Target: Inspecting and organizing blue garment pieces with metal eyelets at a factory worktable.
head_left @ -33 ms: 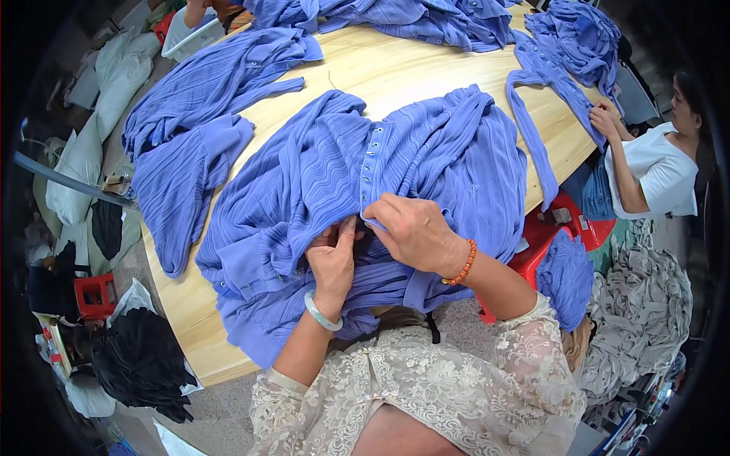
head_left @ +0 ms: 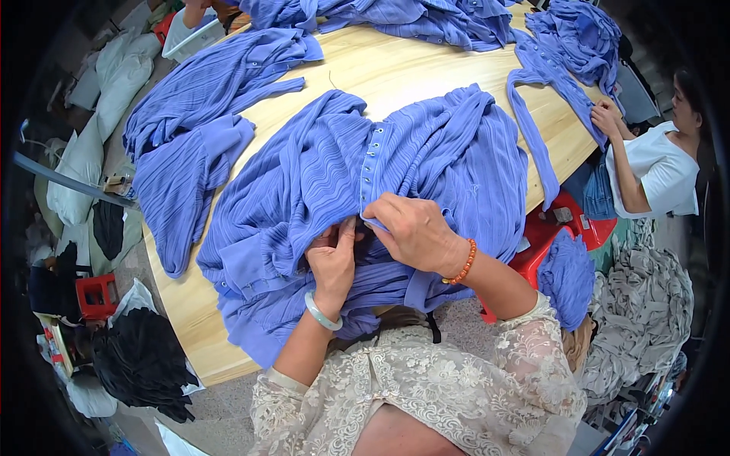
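Note:
A large blue ribbed garment (head_left: 426, 159) with a snap-button placket lies bunched on the wooden table (head_left: 395, 72) in front of me. My right hand (head_left: 411, 232), with an orange bead bracelet, pinches the lower end of the placket. My left hand (head_left: 334, 257), wearing a pale bangle, grips the fabric just to the left, fingers partly tucked under a fold. Both hands are close together at the garment's near edge.
More blue garments lie at the left (head_left: 190, 137), across the back (head_left: 395, 19) and at the back right (head_left: 574, 34). A seated person in a white top (head_left: 654, 175) handles a blue strip at the right. Red stools (head_left: 544, 232), grey cloth (head_left: 646, 319) and black cloth (head_left: 144, 357) lie on the floor.

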Demonstrator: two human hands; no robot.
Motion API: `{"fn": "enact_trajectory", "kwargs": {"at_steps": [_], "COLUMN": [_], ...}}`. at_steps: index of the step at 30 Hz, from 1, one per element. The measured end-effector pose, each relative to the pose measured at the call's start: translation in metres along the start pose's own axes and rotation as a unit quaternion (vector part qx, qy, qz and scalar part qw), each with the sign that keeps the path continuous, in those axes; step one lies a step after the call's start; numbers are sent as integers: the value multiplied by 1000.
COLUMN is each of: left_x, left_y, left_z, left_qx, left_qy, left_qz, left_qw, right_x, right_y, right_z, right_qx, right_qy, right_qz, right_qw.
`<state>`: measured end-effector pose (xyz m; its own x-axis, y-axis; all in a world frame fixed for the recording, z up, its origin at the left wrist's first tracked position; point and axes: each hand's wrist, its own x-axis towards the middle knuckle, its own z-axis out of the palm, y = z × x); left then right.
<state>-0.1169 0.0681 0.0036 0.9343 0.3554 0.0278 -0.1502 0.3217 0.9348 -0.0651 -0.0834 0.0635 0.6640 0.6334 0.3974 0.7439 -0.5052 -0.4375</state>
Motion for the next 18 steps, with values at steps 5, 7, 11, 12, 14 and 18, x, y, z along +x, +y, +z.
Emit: {"fn": "enact_trajectory", "kwargs": {"at_steps": [5, 7, 11, 12, 14, 18], "left_x": [-8, -18, -19, -7, 6, 13], "left_y": [-8, -10, 5, 11, 23, 14], "left_z": [-15, -23, -20, -30, -30, -33], "left_qx": [158, 306, 142, 93, -193, -284], "left_qy": [-53, -127, -97, -83, -19, -18], "left_qz": [60, 94, -11, -32, -92, -154], "left_qw": [984, 939, 985, 992, 977, 946], "right_x": [5, 10, 19, 18, 11, 2], "right_y": [-2, -1, 19, 26, 36, 36], "right_z": [1, 0, 0, -6, -21, -18], "right_qx": [5, -41, -8, 22, -8, -123], "right_qy": [22, 46, 87, 68, 7, -44], "right_qz": [-3, 6, 83, 106, 123, 90], "right_qw": [1000, 998, 993, 992, 992, 987]}}
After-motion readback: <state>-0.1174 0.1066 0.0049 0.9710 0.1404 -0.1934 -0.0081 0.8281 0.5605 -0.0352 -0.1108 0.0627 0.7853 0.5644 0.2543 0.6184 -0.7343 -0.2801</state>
